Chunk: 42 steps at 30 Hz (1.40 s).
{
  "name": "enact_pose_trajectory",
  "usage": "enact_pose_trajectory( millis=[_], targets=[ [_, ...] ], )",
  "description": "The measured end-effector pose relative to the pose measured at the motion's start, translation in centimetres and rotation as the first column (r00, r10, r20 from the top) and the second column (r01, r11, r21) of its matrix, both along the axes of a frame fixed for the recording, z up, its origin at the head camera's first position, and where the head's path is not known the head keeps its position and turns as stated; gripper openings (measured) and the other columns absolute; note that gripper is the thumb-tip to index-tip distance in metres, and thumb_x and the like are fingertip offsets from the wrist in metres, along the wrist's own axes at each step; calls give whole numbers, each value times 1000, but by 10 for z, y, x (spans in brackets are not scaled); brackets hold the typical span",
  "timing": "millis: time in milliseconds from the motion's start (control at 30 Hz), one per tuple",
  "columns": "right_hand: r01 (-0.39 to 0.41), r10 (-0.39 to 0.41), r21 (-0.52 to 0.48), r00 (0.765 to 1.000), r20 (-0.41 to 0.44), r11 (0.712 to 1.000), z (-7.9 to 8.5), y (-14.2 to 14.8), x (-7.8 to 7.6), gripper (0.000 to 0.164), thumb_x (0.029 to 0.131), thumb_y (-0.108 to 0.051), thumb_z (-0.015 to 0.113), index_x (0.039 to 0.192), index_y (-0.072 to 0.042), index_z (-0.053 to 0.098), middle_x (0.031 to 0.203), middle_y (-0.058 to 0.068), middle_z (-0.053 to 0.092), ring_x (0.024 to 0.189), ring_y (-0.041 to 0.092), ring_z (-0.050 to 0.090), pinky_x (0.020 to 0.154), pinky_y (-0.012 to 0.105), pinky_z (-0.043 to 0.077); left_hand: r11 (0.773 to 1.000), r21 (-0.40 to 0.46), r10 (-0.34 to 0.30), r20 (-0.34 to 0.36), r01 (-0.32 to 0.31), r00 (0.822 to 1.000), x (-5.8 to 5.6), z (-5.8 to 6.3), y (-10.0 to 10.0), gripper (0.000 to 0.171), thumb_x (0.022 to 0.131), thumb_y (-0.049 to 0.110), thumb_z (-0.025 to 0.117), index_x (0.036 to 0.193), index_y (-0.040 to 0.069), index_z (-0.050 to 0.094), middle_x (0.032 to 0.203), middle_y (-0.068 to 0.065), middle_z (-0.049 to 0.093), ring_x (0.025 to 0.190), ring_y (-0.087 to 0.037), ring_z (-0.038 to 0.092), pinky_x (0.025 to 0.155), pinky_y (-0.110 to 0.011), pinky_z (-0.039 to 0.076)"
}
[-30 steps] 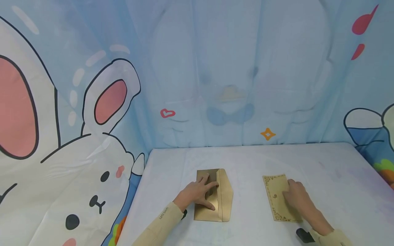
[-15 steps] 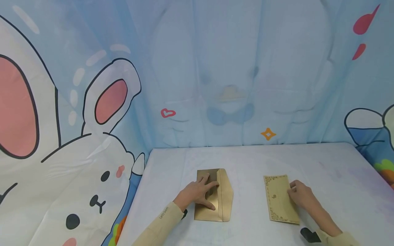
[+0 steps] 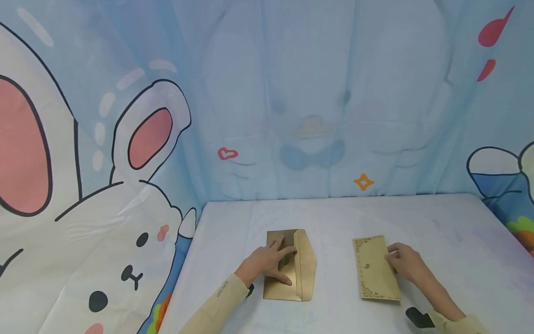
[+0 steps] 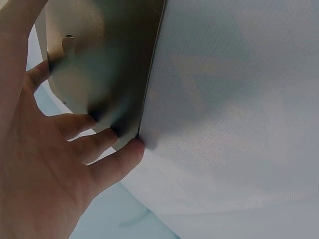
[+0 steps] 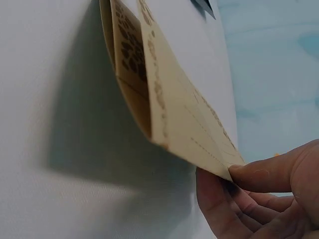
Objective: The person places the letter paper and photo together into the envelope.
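Note:
A gold envelope (image 3: 280, 291) lies on the white table with its flap unfolded to the right. My left hand (image 3: 267, 263) rests on it, fingers spread. In the left wrist view, the fingertips touch the shiny face of the envelope (image 4: 119, 40). Further right, my right hand (image 3: 405, 264) pinches the right edge of a folded cream card (image 3: 374, 271) with brown ornamental borders. Thumb and fingers grip one edge in the right wrist view, where the card (image 5: 179, 117) tilts above the table, its folded layers slightly apart and casting a shadow.
White cloth covers the table (image 3: 333, 218). A light blue curtain (image 3: 317, 93) with cartoon prints hangs behind it, and a large printed rabbit (image 3: 137, 260) fills the left side. Between envelope and card there is a stretch of bare cloth.
My right hand has shifted from lying over the card's right side to pinching its edge. The card has straightened, lifted and moved slightly left. The left hand and envelope stay put.

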State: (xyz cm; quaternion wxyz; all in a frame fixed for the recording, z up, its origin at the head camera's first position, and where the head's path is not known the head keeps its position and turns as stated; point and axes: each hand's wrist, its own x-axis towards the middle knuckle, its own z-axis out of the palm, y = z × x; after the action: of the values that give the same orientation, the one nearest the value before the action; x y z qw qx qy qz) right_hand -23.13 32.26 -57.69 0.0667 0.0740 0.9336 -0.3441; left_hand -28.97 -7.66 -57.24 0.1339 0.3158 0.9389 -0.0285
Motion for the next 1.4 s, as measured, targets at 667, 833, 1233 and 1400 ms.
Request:
enact_pose_trajectory(
  millis=[667, 833, 1233, 1400],
  targets=[
    [-15, 12, -70, 999, -30, 997, 4, -20, -8, 38, 100, -10, 50, 128, 17, 48, 105, 31, 67, 78, 21, 69, 68, 38, 56, 1000, 10, 9, 13, -9, 1000, 2, 0, 0, 101, 72, 80, 69, 156, 43, 27, 167, -13, 20, 146, -33, 39, 95, -45, 52],
    [-27, 25, -97, 1000, -17, 995, 3, -30, -11, 37, 101, -9, 52, 128, 16, 48, 103, 29, 69, 77, 20, 69, 67, 37, 56, 1000, 3, 4, 7, -4, 1000, 3, 1, -1, 100, 72, 80, 68, 156, 44, 27, 167, -13, 20, 146, -33, 40, 95, -45, 52],
    [-37, 35, -136, 999, -19, 990, 9, -49, -17, 37, 101, -9, 52, 128, 15, 49, 102, 27, 69, 77, 19, 70, 69, 38, 57, 1000, 3, 0, -1, 0, 1000, -1, -2, 0, 102, 71, 81, 68, 157, 42, 27, 167, -14, 19, 146, -34, 40, 92, -44, 53],
    [-50, 47, -156, 999, -28, 986, 11, -60, -18, 36, 101, -9, 53, 128, 14, 50, 100, 24, 70, 76, 19, 70, 69, 38, 57, 1000, 13, 11, 12, -11, 1000, 0, -1, 0, 102, 71, 80, 69, 156, 42, 28, 167, -14, 19, 146, -34, 39, 95, -46, 52]
  ],
)
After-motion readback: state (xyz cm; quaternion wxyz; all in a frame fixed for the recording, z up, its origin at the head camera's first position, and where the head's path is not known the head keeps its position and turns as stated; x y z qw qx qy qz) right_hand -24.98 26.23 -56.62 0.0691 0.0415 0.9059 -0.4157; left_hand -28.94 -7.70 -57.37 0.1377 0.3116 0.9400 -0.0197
